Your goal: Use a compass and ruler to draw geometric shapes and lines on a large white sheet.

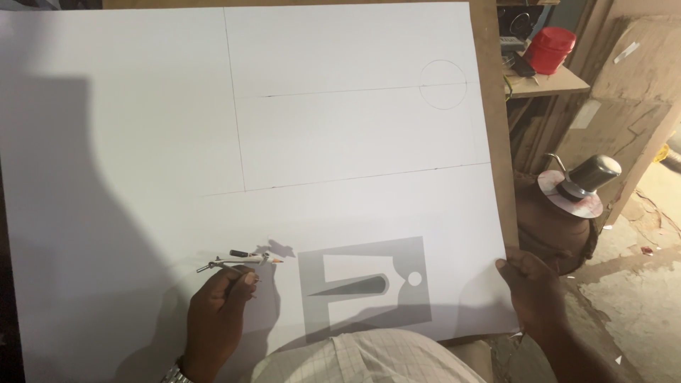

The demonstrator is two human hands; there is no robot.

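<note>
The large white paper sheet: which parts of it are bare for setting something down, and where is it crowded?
The large white paper sheet is bare above the left hand and across the pencil-ruled middle, up to the drawn pencil circle. It is crowded only at the lower edge: the metal compass with pencil under the left hand, and the right hand gripping the right corner.

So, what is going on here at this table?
A person is working over a big white sheet that carries thin pencil lines and a small drawn circle. The left hand lies on the sheet and touches a compass with a pencil lying flat. The right hand holds the sheet's right edge. Beside the board, a red container stands on a wooden shelf.
</note>
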